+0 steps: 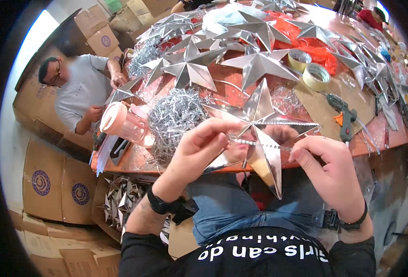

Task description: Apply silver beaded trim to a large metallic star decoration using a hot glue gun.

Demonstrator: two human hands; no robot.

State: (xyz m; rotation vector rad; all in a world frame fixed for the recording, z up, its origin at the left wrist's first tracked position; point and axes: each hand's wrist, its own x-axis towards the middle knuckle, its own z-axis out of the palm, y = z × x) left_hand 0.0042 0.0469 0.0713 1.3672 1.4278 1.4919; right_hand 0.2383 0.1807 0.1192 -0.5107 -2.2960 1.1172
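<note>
A shiny silver five-pointed star (260, 109) rests at the table's front edge, its lowest point jutting out over my lap. One ridge on its right carries a line of silver beads. In front of the star, a thin silver bead strand (264, 144) stretches between my two hands. My left hand (207, 145) pinches its left end between thumb and fingertips. The other end is pinched by my right hand (324, 161), near the star's right side. Left of the star lies a tangled heap of silver bead strands (175, 117).
More silver stars (190, 64) cover the table's far side. A green-black glue gun (346, 117) and tape rolls (315, 76) sit at right. A pink-lidded cup (121, 120) stands at left. Beyond it, a person (81, 85) handles another star. Cardboard boxes (51, 184) stand at left.
</note>
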